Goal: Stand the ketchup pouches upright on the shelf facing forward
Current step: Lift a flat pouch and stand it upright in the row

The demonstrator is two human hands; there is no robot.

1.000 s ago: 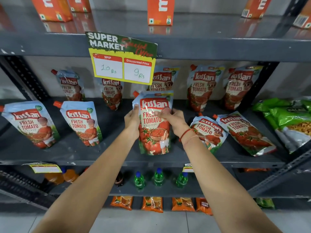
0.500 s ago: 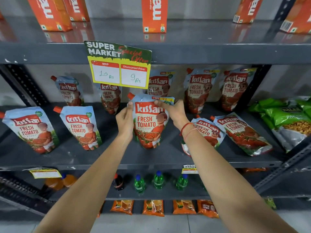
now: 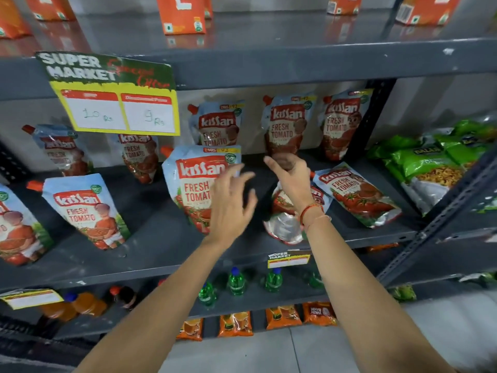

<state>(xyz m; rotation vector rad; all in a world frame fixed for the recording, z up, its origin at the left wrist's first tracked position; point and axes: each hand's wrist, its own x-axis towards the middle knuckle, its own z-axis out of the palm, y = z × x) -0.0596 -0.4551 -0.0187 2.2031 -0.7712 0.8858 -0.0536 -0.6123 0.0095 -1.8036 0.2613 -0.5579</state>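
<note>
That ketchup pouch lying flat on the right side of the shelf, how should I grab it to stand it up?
Grab the lying ketchup pouch by its two long side edges near the top, reaching in from the front of the shelf. It lies label up with its top pointing to the back left, so both edges are probably free. The spout is hidden behind the right hand, so don't count on it.

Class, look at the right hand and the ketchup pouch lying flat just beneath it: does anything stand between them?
Nothing visible does. The right hand is open directly above the flat pouch, whose upper part the wrist hides; the next lying pouch sits to its right.
</note>
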